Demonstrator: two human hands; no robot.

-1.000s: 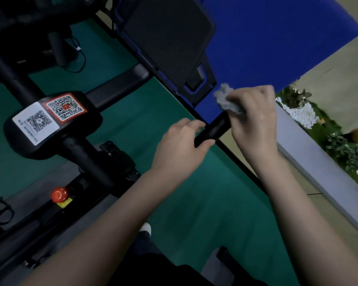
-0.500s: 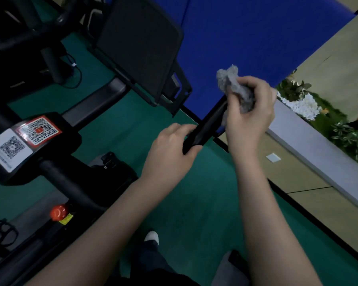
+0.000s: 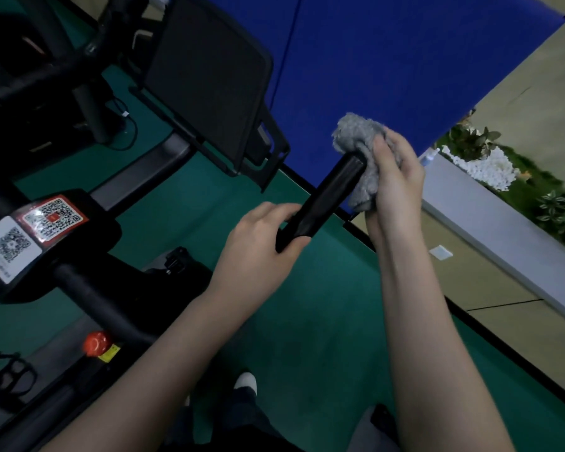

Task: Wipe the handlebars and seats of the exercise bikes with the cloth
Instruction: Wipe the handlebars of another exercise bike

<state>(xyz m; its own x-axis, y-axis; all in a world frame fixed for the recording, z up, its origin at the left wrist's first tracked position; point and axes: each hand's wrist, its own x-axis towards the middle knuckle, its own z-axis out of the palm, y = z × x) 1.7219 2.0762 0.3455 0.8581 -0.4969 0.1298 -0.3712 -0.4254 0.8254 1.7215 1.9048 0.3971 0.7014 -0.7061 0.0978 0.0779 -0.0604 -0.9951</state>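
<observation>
The left hand [image 3: 261, 243] grips the lower part of the black handlebar [image 3: 323, 200], fingers curled around it. The right hand [image 3: 395, 177] clutches the grey cloth [image 3: 359, 148], bunched against the bar's upper end, above the green floor [image 3: 307, 337]
</observation>
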